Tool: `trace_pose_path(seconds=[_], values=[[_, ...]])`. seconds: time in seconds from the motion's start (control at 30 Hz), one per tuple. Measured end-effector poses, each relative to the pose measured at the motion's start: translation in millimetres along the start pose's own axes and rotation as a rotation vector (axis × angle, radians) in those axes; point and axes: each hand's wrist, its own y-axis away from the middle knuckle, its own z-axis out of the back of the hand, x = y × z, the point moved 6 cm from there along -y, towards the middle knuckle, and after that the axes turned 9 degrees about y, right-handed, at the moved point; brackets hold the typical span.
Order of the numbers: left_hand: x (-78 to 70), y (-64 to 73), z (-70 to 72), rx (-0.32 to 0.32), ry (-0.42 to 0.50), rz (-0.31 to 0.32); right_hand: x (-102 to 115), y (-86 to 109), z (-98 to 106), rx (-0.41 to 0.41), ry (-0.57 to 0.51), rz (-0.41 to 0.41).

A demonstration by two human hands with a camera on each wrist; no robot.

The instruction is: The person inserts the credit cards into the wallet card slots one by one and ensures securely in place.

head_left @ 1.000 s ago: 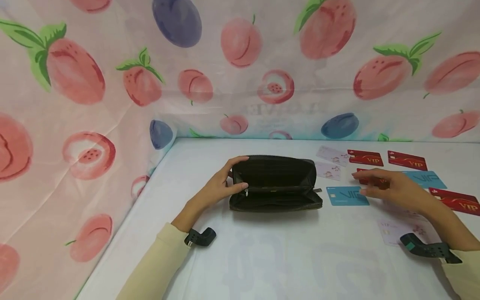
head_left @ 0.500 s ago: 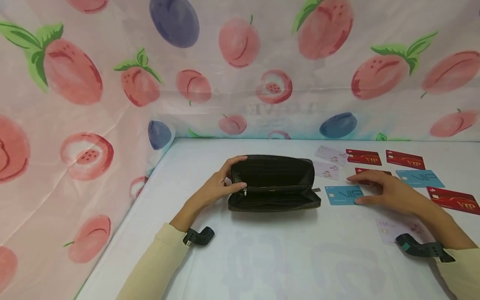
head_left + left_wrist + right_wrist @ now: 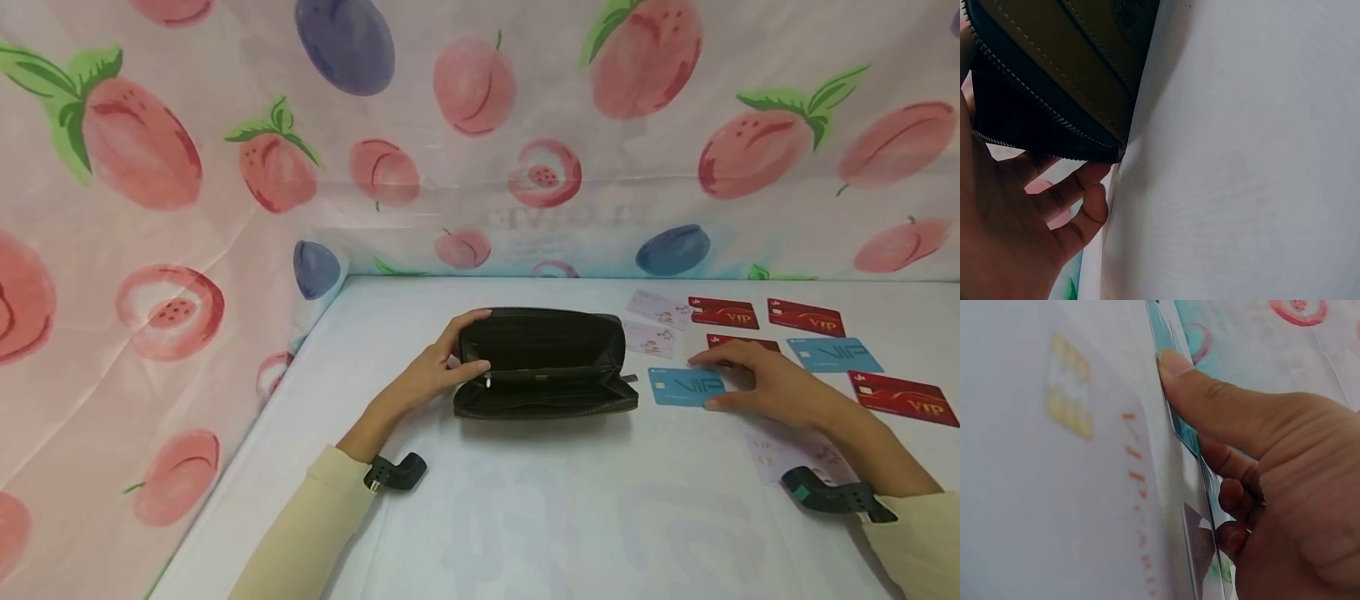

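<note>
A black zip-around wallet (image 3: 547, 405) stands unzipped on the white table, its compartments gaping upward. My left hand (image 3: 427, 373) holds its left end, thumb at the front and fingers behind. In the left wrist view the wallet's outside (image 3: 1054, 62) shows a brown panel with stitching and a toothed zip edge. To the right, a blue VIP card (image 3: 675, 387) lies flat. Over its right part is my right hand (image 3: 783, 387), thumb at the near edge and index finger at the far edge. The right wrist view shows the thumb (image 3: 1210, 394) against the blue card's edge.
Behind the right hand lie red VIP cards (image 3: 806, 318), a second blue card (image 3: 836, 356) and two pale floral cards (image 3: 651, 338). Another pale card (image 3: 783, 458) is under the right wrist. A fruit-print cloth (image 3: 420, 108) hangs behind and at left.
My right hand has come down and left onto the near blue card, its thumb reaching the near edge. The left hand and wallet keep their pose; the view shifts slightly.
</note>
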Motion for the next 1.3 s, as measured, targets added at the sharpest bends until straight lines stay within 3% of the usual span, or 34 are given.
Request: trace_pose_path(seconds=[0.13,0.37,0.73,1.13,1.3], values=[[1.6,-0.8,-0.8,0.014,0.043,0.012,-1,-0.4,1,-0.005,0.016,-0.015],[37.3,-9.6,0.0,0.002,0.025,0.012,0,1.1,2,-0.050,0.045,0.006],[39.6,-7.8,1.0,0.000,0.033,0.039,4,4.0,8,-0.064,0.139,0.007],[42.5,-8.8,1.7,-0.002,0.039,0.044,1,6.0,16,-0.030,0.056,-0.039],[41.7,-9.0,1.7,-0.001,0.031,0.033,1,5.7,23,-0.098,-0.011,-0.043]])
